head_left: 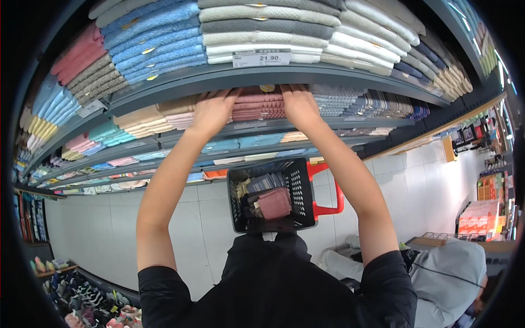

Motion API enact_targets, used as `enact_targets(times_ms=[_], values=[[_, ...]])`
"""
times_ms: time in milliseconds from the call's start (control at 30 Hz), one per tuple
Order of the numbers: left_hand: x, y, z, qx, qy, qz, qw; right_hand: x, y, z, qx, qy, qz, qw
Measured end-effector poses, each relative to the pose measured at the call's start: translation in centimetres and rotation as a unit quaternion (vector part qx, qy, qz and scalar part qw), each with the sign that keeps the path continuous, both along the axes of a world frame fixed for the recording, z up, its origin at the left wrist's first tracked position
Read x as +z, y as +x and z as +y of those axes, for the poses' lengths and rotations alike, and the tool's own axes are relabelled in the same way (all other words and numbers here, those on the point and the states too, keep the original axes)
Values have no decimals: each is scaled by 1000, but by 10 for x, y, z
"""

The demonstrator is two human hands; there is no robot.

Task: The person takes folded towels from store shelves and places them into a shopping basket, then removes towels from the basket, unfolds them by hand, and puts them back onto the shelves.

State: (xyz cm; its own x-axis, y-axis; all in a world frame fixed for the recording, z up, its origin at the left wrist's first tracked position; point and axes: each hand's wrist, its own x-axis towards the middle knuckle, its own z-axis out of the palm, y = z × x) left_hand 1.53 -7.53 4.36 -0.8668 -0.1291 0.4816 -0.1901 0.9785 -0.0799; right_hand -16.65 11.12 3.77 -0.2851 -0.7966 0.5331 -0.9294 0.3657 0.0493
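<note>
A stack of folded dusty-red towels (258, 105) lies on the second shelf, between my two hands. My left hand (214, 112) reaches over its left side, beside beige and pink folded towels (178, 112). On the other side, my right hand (299, 106) touches the stack's right edge, next to grey-blue folded towels (334, 103). Both hands have their fingers stretched forward, palms down, with the tips partly hidden under the upper shelf. I see nothing gripped in either one. A yellow round label (267, 88) shows on top of the red stack.
Below my arms stands a black shopping basket (299, 188) with a red handle (340, 191); a dusty-red folded towel (274, 203) and other folded cloths lie inside. Overhead, the upper shelf (229, 76) carries blue, grey and white towels. A person in grey (448, 279) is at the lower right.
</note>
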Motion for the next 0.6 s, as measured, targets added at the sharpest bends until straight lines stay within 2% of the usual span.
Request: enact_targets(times_ms=[133,167,367,467,600], values=[[3,0,-1,9,13,-24,1000,-2,-5,-2,-43,74,-27,996],[3,0,-1,5,6,-17,1000,-8,-9,-3,-24,23,11,999],[-4,-1,-1,1,-34,9,999,-7,7,3,-17,-24,13,999],[-4,5,14,34,46,-36,998,-1,27,11,30,-111,32,993],[-19,27,47,-9,100,35,994,-21,85,55,49,-120,-145,981]])
